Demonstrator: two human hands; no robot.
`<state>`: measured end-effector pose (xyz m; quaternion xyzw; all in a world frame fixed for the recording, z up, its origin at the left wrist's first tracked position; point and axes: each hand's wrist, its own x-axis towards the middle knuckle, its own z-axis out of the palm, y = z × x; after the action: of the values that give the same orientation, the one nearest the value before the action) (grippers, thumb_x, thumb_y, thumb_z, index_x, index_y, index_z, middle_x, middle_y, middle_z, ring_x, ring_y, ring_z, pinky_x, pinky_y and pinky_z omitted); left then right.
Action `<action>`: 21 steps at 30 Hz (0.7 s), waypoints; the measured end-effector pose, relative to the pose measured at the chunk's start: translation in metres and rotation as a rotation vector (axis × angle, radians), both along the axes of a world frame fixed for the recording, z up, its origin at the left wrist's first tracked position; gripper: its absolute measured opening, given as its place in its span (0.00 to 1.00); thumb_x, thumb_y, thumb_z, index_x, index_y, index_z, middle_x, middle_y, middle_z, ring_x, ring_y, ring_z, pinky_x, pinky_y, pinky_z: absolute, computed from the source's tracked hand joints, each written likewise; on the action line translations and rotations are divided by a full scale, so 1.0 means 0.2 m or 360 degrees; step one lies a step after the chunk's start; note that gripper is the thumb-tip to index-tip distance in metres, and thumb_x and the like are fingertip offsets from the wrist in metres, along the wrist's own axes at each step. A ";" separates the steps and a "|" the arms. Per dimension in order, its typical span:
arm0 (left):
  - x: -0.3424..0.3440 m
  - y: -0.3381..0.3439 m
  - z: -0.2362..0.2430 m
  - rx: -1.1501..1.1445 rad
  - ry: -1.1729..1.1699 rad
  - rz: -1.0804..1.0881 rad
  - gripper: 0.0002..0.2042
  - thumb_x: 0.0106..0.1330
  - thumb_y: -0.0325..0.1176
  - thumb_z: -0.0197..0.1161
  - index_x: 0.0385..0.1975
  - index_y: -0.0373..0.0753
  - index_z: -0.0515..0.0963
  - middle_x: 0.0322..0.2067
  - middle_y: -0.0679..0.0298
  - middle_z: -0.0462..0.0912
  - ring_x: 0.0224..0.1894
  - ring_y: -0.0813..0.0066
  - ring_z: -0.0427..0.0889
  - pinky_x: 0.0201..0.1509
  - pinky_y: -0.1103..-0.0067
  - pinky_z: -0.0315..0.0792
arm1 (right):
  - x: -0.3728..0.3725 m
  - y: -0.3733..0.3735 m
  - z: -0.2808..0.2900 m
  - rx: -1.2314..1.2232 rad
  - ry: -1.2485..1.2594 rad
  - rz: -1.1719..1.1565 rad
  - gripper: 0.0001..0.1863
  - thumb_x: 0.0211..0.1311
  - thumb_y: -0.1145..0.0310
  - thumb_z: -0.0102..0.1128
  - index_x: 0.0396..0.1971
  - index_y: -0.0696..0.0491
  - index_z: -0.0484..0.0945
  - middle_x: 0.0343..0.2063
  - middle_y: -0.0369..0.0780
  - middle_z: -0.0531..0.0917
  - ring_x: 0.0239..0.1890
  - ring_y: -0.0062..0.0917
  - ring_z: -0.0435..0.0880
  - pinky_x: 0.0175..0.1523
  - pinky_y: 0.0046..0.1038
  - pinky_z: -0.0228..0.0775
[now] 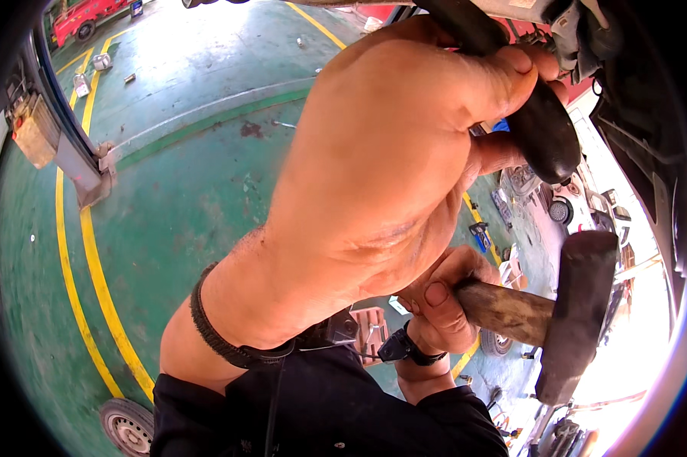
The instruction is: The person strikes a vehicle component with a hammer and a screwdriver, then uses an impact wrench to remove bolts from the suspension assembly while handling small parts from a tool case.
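Note:
My left hand (pixel 435 99) is raised close to the camera, its fingers closed around a thick black tool handle (pixel 545 133). The rounded end of this handle points down and to the right. At the top its other end runs out of view, so the kind of tool cannot be told. Lower and to the right, my right hand (pixel 450 305) grips a hammer (pixel 579 320) by its wooden handle, close below the heavy dark head. The head is upright and apart from the black handle. My left wrist and palm hide part of my right hand.
Dark vehicle parts (pixel 579 38) hang overhead at the upper right. A lift post (pixel 76 164) stands at the left on the green floor (pixel 183 206) with yellow lines. A wheel (pixel 128 426) lies at the lower left. A red vehicle (pixel 88 19) is far off.

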<state>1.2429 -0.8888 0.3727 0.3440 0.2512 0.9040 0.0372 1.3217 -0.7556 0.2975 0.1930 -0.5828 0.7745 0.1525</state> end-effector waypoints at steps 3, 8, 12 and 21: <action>-0.01 0.02 0.00 -0.0004 0.0010 0.0036 0.12 0.67 0.25 0.59 0.48 0.32 0.72 0.40 0.64 0.83 0.40 0.78 0.80 0.43 0.79 0.75 | -0.03 -0.05 0.06 0.0192 -0.0118 -0.0223 0.10 0.55 0.78 0.65 0.22 0.55 0.71 0.17 0.36 0.75 0.20 0.20 0.73 0.30 0.25 0.68; -0.01 0.04 0.01 -0.0005 0.0041 0.0094 0.12 0.67 0.26 0.59 0.48 0.32 0.73 0.40 0.64 0.83 0.40 0.78 0.81 0.43 0.79 0.75 | -0.06 0.00 0.02 -0.0012 0.0086 0.0019 0.10 0.57 0.76 0.65 0.23 0.55 0.70 0.17 0.36 0.75 0.19 0.20 0.70 0.28 0.22 0.65; -0.02 0.05 0.01 -0.0001 0.0056 0.0128 0.11 0.67 0.26 0.59 0.47 0.32 0.73 0.40 0.64 0.83 0.40 0.77 0.81 0.43 0.79 0.75 | -0.06 -0.03 0.06 -0.0056 -0.0019 -0.0161 0.09 0.59 0.75 0.62 0.24 0.55 0.70 0.16 0.37 0.74 0.18 0.20 0.69 0.27 0.24 0.63; -0.03 0.05 0.03 0.0012 0.0091 0.0177 0.11 0.67 0.27 0.60 0.47 0.32 0.73 0.40 0.63 0.83 0.40 0.77 0.81 0.43 0.78 0.76 | -0.12 0.05 0.11 -0.0053 0.0137 0.0099 0.13 0.62 0.69 0.61 0.25 0.56 0.67 0.12 0.35 0.69 0.13 0.18 0.65 0.19 0.22 0.56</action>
<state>1.2363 -0.8784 0.3788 0.3553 0.2675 0.8954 -0.0214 1.2973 -0.7450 0.3189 0.2416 -0.5563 0.7796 0.1564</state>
